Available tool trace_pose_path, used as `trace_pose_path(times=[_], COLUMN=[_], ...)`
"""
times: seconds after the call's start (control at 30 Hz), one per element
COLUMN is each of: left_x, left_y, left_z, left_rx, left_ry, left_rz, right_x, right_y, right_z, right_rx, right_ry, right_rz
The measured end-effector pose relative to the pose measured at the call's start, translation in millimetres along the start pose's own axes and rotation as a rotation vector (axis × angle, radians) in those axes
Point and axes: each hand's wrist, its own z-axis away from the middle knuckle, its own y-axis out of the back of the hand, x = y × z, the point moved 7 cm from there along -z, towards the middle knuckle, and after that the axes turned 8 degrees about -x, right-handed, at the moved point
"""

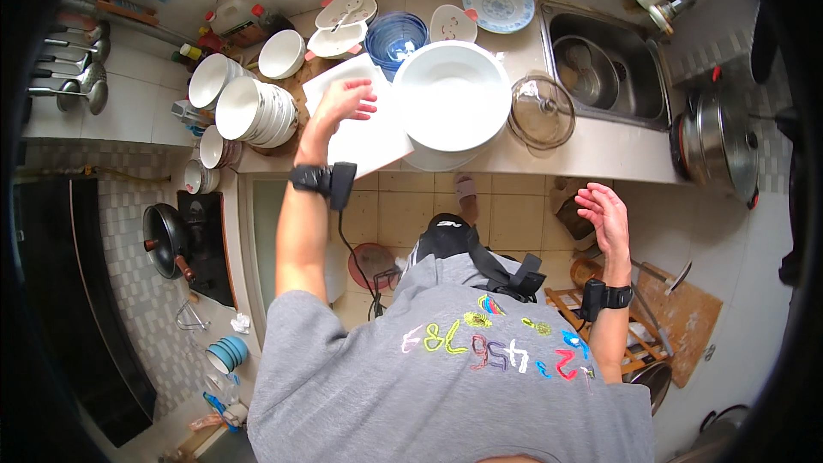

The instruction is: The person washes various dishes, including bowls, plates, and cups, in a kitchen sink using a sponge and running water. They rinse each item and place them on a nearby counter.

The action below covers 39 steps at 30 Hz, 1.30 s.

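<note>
My left hand (349,100) hovers over or rests on the white rectangular boards or trays (373,141) on the counter; nothing shows in its fingers, and whether it touches them I cannot tell. Just right of it stands a large white basin (451,95), with blue glass bowls (396,38) behind. Off the counter's front edge, my right hand (602,211) is raised with its fingers slightly curled and apart, holding nothing. A glass lid (542,112) lies between the basin and the sink.
Stacked white bowls (247,109) crowd the counter's left part. At the back lie pink-eared dishes (341,38) and a blue-patterned plate (498,4). The steel sink (649,93) holds a metal bowl (586,71). A steamer pot (723,138) stands at far right.
</note>
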Motion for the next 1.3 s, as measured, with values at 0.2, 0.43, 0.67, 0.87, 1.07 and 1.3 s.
trace_pose_path(times=[0.2,0.43,0.67,0.87,1.07,1.3], left_x=[18,48,52,60,63,86], left_y=[42,46,58,70,75,76], left_z=[-102,-170,-215,-224,-222,-201], left_rx=[0.053,0.430,0.460,0.259,0.114,0.085], left_ry=[0.104,-0.017,-0.252,-0.224,-0.259,-0.273], left_rz=[-0.108,-1.148,-1.371,-1.214,-1.069,-0.966], right_x=[-60,-71,-74,-79,-86,-91], right_y=[-32,-46,-43,-31,-32,-33], right_z=[-55,-89,-101,-101,-109,-110], right_rx=[-0.079,-0.079,-0.055,-0.003,-0.014,-0.033], right_ry=[-0.011,-0.089,-0.124,-0.121,-0.126,-0.109], right_rz=[0.145,0.160,0.162,0.160,0.185,0.195])
